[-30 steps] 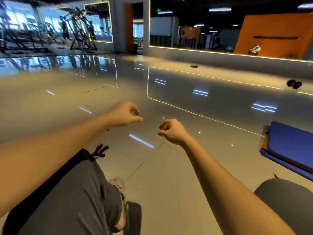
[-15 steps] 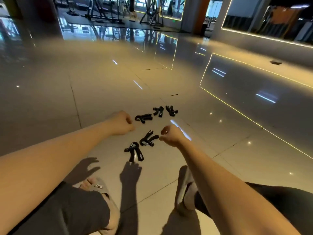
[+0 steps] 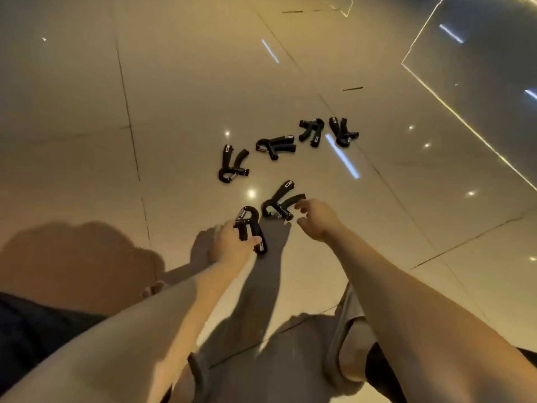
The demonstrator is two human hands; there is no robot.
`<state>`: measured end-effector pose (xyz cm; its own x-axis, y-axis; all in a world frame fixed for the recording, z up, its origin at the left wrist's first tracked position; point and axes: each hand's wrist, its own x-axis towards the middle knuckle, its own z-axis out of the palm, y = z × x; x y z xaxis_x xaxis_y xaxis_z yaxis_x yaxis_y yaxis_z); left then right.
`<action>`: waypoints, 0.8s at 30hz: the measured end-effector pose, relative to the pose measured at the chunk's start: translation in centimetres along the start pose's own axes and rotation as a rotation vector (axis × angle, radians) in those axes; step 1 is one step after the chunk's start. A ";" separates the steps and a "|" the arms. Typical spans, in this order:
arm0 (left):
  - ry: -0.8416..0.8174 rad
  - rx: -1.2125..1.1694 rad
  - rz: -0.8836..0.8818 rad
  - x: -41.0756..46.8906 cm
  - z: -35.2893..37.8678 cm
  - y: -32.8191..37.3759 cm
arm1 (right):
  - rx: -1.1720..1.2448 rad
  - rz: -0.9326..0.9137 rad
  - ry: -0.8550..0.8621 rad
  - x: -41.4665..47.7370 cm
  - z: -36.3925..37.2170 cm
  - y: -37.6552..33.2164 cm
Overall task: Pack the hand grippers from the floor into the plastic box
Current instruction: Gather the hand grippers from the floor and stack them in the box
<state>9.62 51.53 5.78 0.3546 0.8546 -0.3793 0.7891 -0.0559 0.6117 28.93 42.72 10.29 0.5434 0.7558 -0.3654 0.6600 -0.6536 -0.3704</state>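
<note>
- Floor (image 3: 174, 82): glossy pale tiles. Six black hand grippers are scattered across it, toward 12 o'clock from the person.
- Left hand (image 3: 232, 247): its fingers (image 3: 222, 229) are clenched round one handle of the first hand gripper (image 3: 250, 225), and the thumb lies across the other handle. The spring end points to 12 o'clock. It cannot be told whether this item is off the tiles.
- Right hand (image 3: 318, 221): its fingers (image 3: 302, 203) are released and half-curled. Forefinger and thumb stand apart on either side of the near end of the second hand gripper (image 3: 279, 203). Contact cannot be confirmed.
- The second hand gripper lies on the floor just beside the first, at its 1 o'clock.
- Third hand gripper (image 3: 231, 167): on the floor at 11 o'clock from the second, apart from it.
- Fourth hand gripper (image 3: 276, 146): near the third, at its 1 o'clock.
- Fifth hand gripper (image 3: 312, 132) and sixth hand gripper (image 3: 343, 133): side by side at 2 o'clock from the fourth, farthest from both hands.
</note>
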 end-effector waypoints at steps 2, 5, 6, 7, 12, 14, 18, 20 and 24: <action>0.001 0.054 -0.018 1.9 2.3 -0.4 | -0.003 -0.015 -0.018 2.2 0.7 0.9; -0.003 0.123 -0.082 3.9 5.8 -0.6 | -0.009 -0.018 -0.026 5.3 1.9 2.3; -0.004 0.176 -0.098 4.2 6.7 -0.5 | -0.013 -0.024 -0.028 6.3 2.3 2.9; 0.001 0.232 -0.105 4.5 7.6 -0.5 | -0.012 -0.031 -0.032 7.3 2.7 3.4; 0.055 0.317 -0.077 5.9 9.5 -2.0 | -0.065 -0.060 -0.032 12.0 4.0 5.2; 0.060 0.303 -0.048 6.9 9.0 -3.0 | -0.158 -0.127 -0.031 13.6 4.4 5.4; 0.074 0.257 0.048 9.0 6.9 -5.4 | -0.340 -0.258 -0.098 15.8 4.6 5.6; 0.078 0.273 0.058 9.7 6.4 -5.9 | -0.396 -0.289 -0.142 16.4 4.9 5.7; 0.132 0.294 -0.013 9.9 6.7 -5.8 | -0.472 -0.293 -0.097 16.4 5.5 6.1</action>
<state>11.90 56.89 -6.19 0.2906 0.9149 -0.2804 0.9109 -0.1748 0.3737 39.00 50.86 -2.66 0.2674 0.8814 -0.3895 0.9486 -0.3117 -0.0541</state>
